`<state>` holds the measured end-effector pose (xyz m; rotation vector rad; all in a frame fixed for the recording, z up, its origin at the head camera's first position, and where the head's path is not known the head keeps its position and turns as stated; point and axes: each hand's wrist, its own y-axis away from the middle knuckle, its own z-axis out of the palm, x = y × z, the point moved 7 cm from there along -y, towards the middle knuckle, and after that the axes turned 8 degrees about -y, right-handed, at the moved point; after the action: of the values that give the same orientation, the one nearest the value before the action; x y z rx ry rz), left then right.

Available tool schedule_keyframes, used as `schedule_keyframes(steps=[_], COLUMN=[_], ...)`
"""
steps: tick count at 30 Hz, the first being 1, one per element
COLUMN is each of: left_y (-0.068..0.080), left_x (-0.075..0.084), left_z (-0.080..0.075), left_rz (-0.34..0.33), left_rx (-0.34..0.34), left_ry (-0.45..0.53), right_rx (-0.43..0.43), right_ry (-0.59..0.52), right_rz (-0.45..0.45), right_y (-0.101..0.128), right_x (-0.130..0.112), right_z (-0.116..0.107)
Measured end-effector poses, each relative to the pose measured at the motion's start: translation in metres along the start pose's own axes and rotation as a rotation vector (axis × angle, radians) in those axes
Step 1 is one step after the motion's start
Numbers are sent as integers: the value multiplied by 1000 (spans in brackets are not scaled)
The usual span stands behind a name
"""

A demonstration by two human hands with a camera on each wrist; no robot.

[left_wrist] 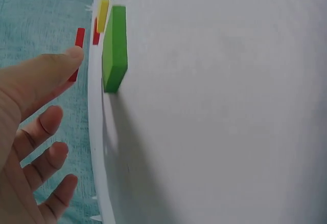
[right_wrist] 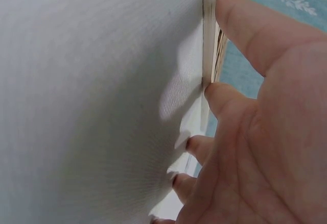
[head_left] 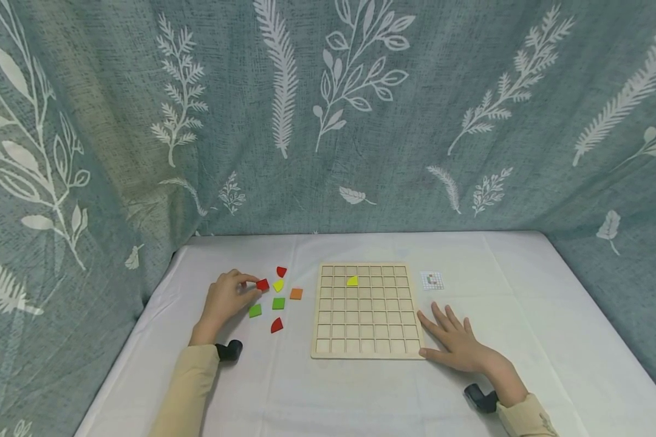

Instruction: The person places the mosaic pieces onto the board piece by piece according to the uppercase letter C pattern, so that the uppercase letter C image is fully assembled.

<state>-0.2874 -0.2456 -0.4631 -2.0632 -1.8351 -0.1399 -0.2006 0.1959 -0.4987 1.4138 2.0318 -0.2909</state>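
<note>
Beside board (head_left: 365,311), flat right hand (head_left: 455,343)

A makeshift recording booth is showing here. Leaf-printed teal curtains (head_left: 328,115) are enclosing a table draped in white cloth (head_left: 361,394).

Seven coloured pieces on show, three red pieces (head_left: 262,284) (head_left: 281,271) (head_left: 276,326), two green squares (head_left: 255,311) (head_left: 278,303), two yellow pieces (head_left: 278,284) (head_left: 352,280), one orange square (head_left: 296,294), one wooden grid board (head_left: 365,351), one small pattern card (head_left: 432,280), two hands (head_left: 226,298) (head_left: 455,341).
</note>
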Motion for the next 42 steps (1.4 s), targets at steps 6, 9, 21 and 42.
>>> schedule_keyframes(steps=[6, 9, 21, 42], left_y=[-1, -2, -7, -21], left_x=[11, 17, 43, 91], left_z=[3, 4, 11, 24], left_rz=[45, 81, 131, 183], left_rx=[-6, -2, -28, -83], left_ry=[8, 13, 21, 68], right_rx=[-5, -3, -2, 0], right_ry=[0, -2, 3, 5], right_rz=[2, 0, -12, -5], right_y=[0, 0, 2, -1], right_x=[1, 1, 0, 4], right_z=[1, 2, 2, 2])
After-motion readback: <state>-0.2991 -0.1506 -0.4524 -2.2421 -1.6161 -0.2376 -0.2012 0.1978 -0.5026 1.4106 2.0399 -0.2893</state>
